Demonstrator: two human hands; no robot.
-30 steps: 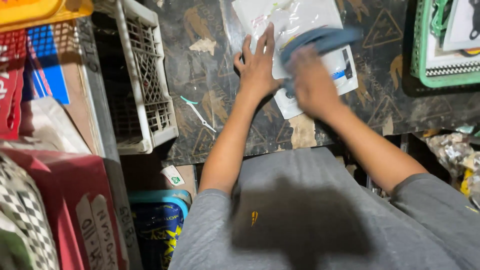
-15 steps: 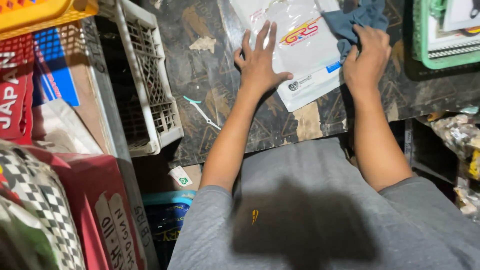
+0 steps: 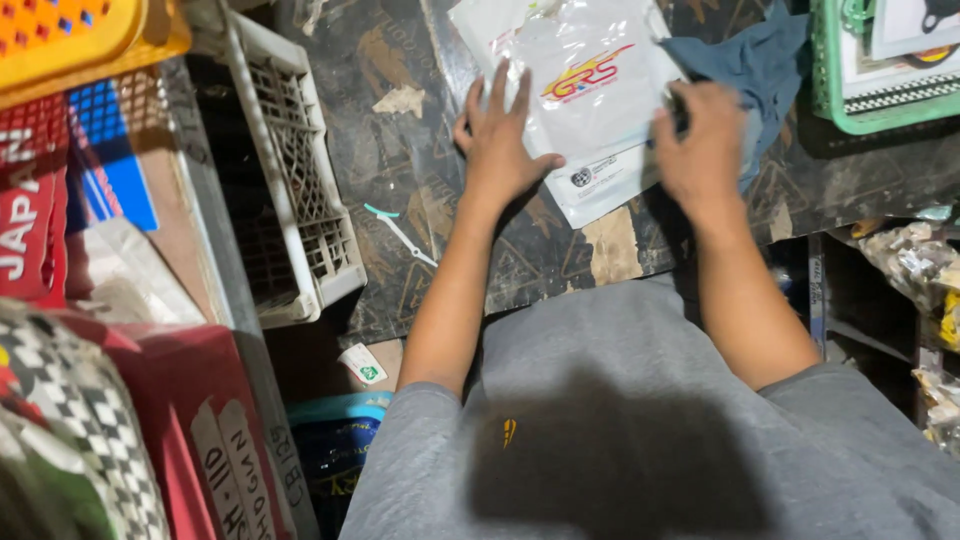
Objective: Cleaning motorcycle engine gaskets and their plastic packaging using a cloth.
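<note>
A flat white and clear plastic bag (image 3: 590, 90) with a red and yellow logo lies on the dark worktop (image 3: 400, 200). My left hand (image 3: 500, 140) presses flat on the bag's left edge, fingers spread. My right hand (image 3: 705, 140) rests on the bag's right edge, fingers curled over a dark blue cloth (image 3: 755, 65) that spreads to the right of the bag. How firmly the right hand grips the cloth is hidden by the back of the hand.
A white lattice crate (image 3: 300, 180) stands left of the worktop, with a yellow basket (image 3: 80, 40) above it. A green tray (image 3: 870, 110) holds printed cards at the top right. Red and chequered boxes (image 3: 100, 400) fill the lower left. Packets (image 3: 920, 270) sit at the right.
My right hand swept the blue cloth off the bag toward the right, then came back to the bag's right edge. My left hand stayed pressed on the bag.
</note>
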